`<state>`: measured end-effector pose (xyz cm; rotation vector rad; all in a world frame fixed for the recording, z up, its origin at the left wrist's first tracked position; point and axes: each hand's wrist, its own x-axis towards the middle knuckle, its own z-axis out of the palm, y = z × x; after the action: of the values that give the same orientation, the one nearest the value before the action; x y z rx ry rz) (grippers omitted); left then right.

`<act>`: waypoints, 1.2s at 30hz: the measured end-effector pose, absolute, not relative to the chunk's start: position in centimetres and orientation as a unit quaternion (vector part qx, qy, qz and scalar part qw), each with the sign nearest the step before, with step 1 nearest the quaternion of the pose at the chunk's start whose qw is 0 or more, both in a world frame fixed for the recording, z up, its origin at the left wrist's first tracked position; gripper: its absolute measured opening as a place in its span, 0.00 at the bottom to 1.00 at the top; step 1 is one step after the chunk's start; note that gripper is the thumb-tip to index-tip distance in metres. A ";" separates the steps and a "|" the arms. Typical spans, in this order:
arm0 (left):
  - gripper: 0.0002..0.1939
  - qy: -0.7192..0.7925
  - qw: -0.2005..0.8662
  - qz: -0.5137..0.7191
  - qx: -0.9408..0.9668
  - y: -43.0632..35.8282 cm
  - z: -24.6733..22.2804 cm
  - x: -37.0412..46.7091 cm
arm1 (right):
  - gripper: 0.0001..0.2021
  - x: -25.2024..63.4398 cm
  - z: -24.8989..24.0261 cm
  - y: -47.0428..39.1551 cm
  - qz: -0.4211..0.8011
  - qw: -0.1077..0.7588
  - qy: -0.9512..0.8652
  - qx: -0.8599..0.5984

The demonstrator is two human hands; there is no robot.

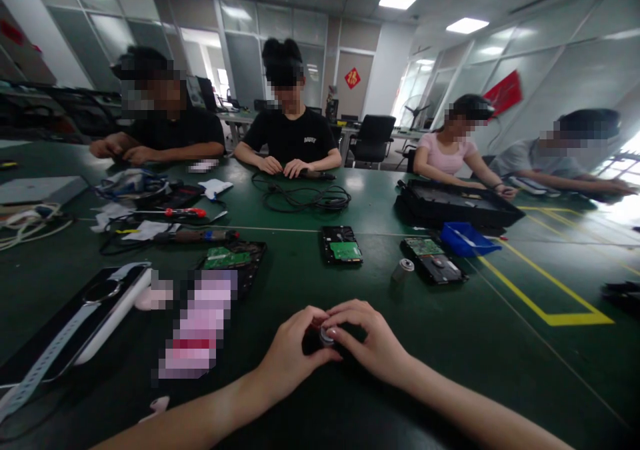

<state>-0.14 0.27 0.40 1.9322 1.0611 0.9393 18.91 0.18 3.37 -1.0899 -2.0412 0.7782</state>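
Observation:
Close in front of me, my left hand (290, 351) and my right hand (369, 333) come together around a small round metal part (327, 335). The left thumb and fingers curl about its side, and the right fingertips press on its top. Something reddish-brown shows between the fingertips, too small to name. Most of the part is hidden by my fingers. Beyond the right hand, a silver cylinder (403, 271) stands upright on the table. Farther off lie two hard drives (341, 245) (436, 261) with green circuit boards.
On the left lie a smartwatch (103, 290), a pixelated pink item (203, 323), another board-bearing drive (233, 258), an electric screwdriver (200, 236) and a red-handled screwdriver (185, 213). A blue tray (469, 239) and black case (457, 207) are at right. Several people sit opposite, near a coiled cable (305, 197).

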 end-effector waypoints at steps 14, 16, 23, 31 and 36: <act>0.20 0.357 0.331 0.393 0.780 -0.8 2.8 -1.6 | 0.22 19.1 0.2 0.1 0.389 0.365 -0.743 -0.404; 0.14 0.370 0.340 0.399 0.767 -0.6 3.3 -1.5 | 0.21 19.1 0.0 0.0 0.383 0.362 -0.745 -0.408; 0.14 0.418 0.313 0.368 0.770 0.3 5.1 -1.8 | 0.21 19.0 0.3 0.0 0.399 0.364 -0.742 -0.398; 0.07 0.390 0.383 0.353 0.759 1.2 4.6 -1.2 | 0.20 19.1 0.2 0.0 0.401 0.354 -0.747 -0.395; 0.09 0.401 0.406 0.392 0.722 1.9 5.6 -1.9 | 0.19 19.1 0.5 0.0 0.410 0.342 -0.748 -0.395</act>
<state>-1.86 1.88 5.57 1.8206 1.0118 0.9901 19.14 -0.03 0.46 -1.0284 -1.9445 1.0654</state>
